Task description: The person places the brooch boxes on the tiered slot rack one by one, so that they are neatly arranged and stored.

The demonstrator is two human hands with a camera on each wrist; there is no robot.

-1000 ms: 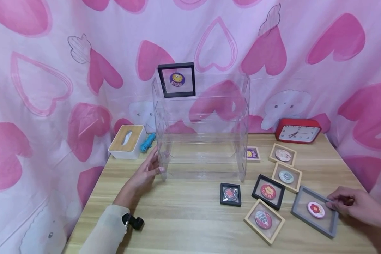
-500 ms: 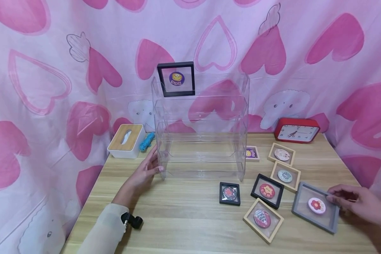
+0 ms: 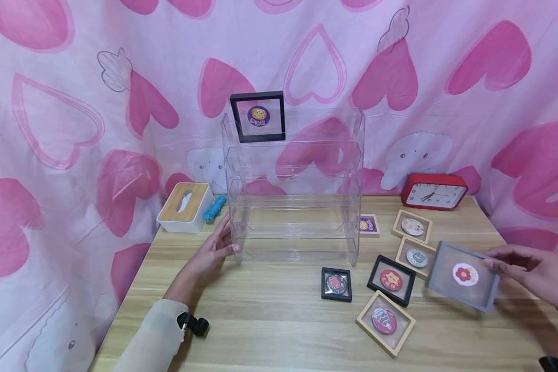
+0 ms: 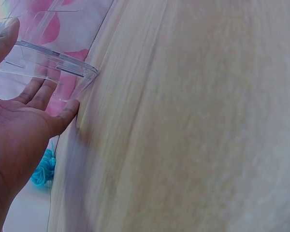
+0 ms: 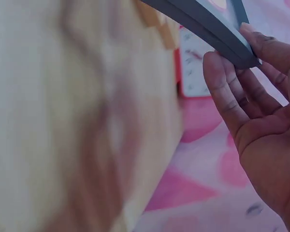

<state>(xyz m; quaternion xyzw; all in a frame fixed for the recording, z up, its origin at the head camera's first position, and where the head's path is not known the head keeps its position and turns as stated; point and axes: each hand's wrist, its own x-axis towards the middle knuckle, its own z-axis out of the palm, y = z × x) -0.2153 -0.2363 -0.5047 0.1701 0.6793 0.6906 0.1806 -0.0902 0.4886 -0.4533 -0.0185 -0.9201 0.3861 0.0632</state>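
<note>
My right hand [image 3: 532, 271] pinches the right edge of a grey floating display frame [image 3: 487, 297] with a red-and-white flower badge in it. The frame is tilted and raised off the table, overlapping a wooden-edged frame [image 3: 408, 258] in the head view. In the right wrist view, thumb and fingertips meet at the corner of the grey frame [image 5: 203, 24]. My left hand [image 3: 212, 251] rests at the lower left side of a clear tiered acrylic display rack [image 3: 295, 253], fingers extended along its side. A black display frame [image 3: 262, 138] with a purple-yellow badge stands on the rack's top tier.
Several badge frames lie right of the rack, among them a small black frame [image 3: 337, 298], a larger black frame [image 3: 377, 276] and a wooden frame [image 3: 376, 341]. A red clock [image 3: 434, 191] stands behind. Left of the rack are a tissue box [image 3: 181, 206] and blue cord [image 3: 215, 208].
My right hand has lifted the grey frame off the table and moved it up and away, tilting it upward. My left hand has stayed against the rack.
</note>
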